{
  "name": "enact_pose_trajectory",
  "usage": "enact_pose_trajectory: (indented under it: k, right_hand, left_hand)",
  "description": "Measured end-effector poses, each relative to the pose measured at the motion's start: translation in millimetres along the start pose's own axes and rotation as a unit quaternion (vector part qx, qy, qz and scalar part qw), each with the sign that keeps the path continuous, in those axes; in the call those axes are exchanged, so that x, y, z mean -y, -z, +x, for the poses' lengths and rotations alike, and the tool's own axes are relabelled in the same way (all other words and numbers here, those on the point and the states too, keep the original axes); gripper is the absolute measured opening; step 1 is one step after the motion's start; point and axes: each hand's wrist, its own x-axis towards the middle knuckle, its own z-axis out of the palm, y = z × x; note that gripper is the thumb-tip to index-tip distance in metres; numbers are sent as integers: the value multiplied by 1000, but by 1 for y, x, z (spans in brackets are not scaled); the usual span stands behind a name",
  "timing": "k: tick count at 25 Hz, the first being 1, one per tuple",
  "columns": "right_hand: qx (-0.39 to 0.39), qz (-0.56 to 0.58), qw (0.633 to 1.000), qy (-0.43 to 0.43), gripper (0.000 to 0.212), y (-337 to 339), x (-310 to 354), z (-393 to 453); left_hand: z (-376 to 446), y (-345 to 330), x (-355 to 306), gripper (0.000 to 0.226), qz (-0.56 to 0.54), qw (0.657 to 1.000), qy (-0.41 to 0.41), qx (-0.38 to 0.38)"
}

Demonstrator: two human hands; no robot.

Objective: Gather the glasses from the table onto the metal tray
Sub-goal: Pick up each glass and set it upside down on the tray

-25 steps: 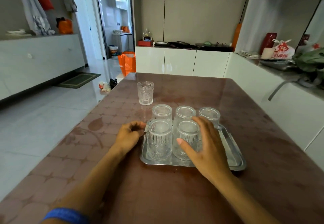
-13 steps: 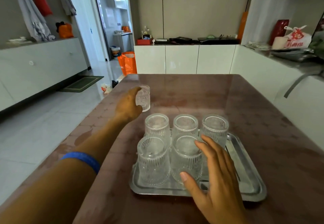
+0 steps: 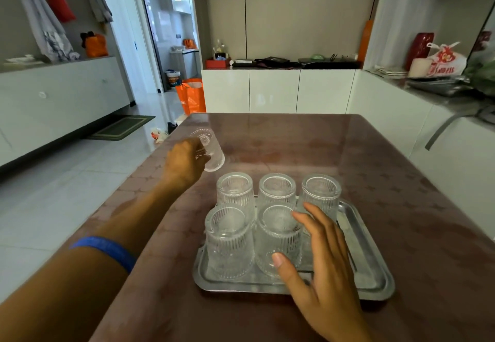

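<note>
A metal tray [image 3: 372, 269] lies on the brown table [image 3: 388, 170]. Several ribbed clear glasses stand upside down on its left part, among them a near left one [image 3: 229, 245] and a far right one [image 3: 321, 194]. My left hand [image 3: 184, 164] grips one more ribbed glass [image 3: 213, 151], lifted off the table and tilted, just beyond the tray's far left corner. My right hand [image 3: 321, 256] is spread, its thumb and fingers resting against the near middle glass [image 3: 278, 231] on the tray.
The tray's right part is bare metal. White cabinets [image 3: 276, 91] stand beyond the table, and a counter with bags and a red vase [image 3: 419, 49] runs along the right. An orange bag [image 3: 191, 95] sits on the floor at the far left.
My left hand reached out from the tray's edge, took the lone glass standing on the table, then lifted and tilted it. My right hand stayed at the tray.
</note>
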Motion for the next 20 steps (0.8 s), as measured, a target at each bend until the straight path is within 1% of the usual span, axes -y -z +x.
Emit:
enact_pose_trajectory:
  k: [2, 4, 5, 6, 7, 8, 9, 10, 11, 12, 13, 15, 16, 17, 18, 19, 20]
  right_hand:
    - [-22, 18, 1000, 1, 56, 8, 5, 3]
    - [-83, 31, 996, -9, 53, 23, 14, 11]
    - [-125, 72, 989, -40, 49, 33, 22, 16]
    - [-153, 149, 973, -86, 44, 45, 33, 24]
    - [-139, 256, 945, -149, 44, 55, 46, 34]
    - [-82, 369, 900, -220, 55, 63, 58, 43]
    - [-10, 477, 830, -288, 67, 69, 70, 48]
    - [43, 552, 763, -334, 74, 75, 80, 50]
    - [68, 598, 715, -355, 75, 79, 87, 49]
    - [68, 614, 696, -365, 73, 81, 89, 45]
    - [60, 618, 691, -370, 70, 83, 90, 42]
    - [31, 605, 697, -382, 64, 89, 81, 37]
    - [5, 587, 713, -384, 62, 92, 72, 38]
    - [-35, 550, 746, -373, 59, 97, 64, 38]
    - [-86, 492, 798, -338, 52, 102, 53, 39]
    - [-129, 411, 855, -290, 43, 105, 43, 39]
    - [-147, 322, 904, -238, 40, 107, 34, 36]
  left_hand:
    - [-20, 29, -15, 19, -33, 997, -10, -63]
    - [-41, 66, -37, 19, -78, 989, -55, -113]
    - [-55, 84, -51, 19, -106, 982, -89, -127]
    - [-70, 100, -66, 19, -133, 974, -128, -135]
    - [-86, 111, -82, 18, -156, 965, -165, -135]
    - [-103, 118, -96, 18, -178, 955, -201, -124]
    - [-122, 122, -110, 17, -196, 945, -238, -107]
    - [-141, 123, -122, 16, -209, 934, -277, -87]
    - [-158, 120, -132, 13, -214, 923, -312, -64]
    - [-172, 116, -139, 10, -215, 914, -341, -42]
    - [-182, 111, -144, 9, -213, 908, -361, -23]
    - [-193, 104, -143, 13, -225, 902, -368, 5]
    - [-196, 102, -137, 15, -249, 903, -350, 2]
    - [-199, 101, -127, 17, -278, 907, -316, -18]
    - [-200, 100, -113, 19, -301, 915, -265, -49]
    - [-201, 98, -96, 23, -306, 927, -201, -76]
    - [-202, 95, -78, 30, -294, 944, -127, -80]
